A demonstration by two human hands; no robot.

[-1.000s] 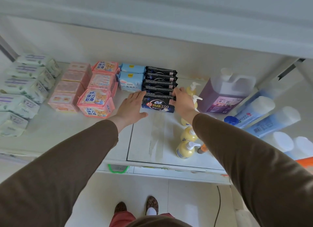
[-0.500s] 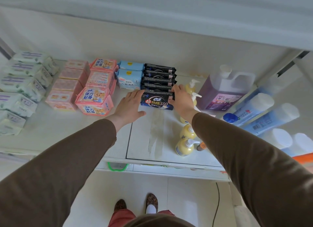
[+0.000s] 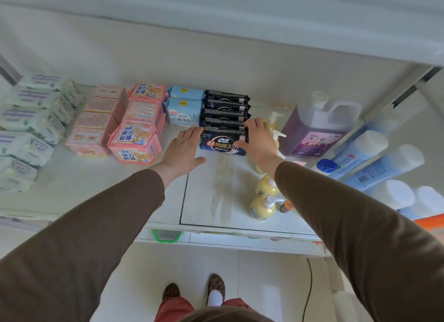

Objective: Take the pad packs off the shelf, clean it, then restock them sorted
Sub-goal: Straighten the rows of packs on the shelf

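— Where's the dark pad pack (image 3: 223, 141)?
— Front of its row on the shelf (image 3: 240, 201). My left hand (image 3: 183, 148) lies flat against its side; right hand (image 3: 260, 140) curls around its other end.

This looks like a small shop, a household-goods aisle. A white metal display shelf (image 3: 72, 189) carries goods in neat rows of identical items, front to back, as stock is faced for sale: pale green soft packs (image 3: 26, 131) at nine o'clock, pink plastic-wrapped pad packs with a cartoon bear (image 3: 134, 143) at eleven, light blue packs (image 3: 183, 112) and black glossy packs (image 3: 223, 119) at twelve. At two o'clock stands a large purple detergent jug with a white handle (image 3: 317, 129), with blue tubes lying on their sides (image 3: 374, 163) at three and several yellow pump bottles (image 3: 262, 206) in a line. Another shelf board (image 3: 240, 28) hangs overhead, and the floor is pale tile (image 3: 182, 273).
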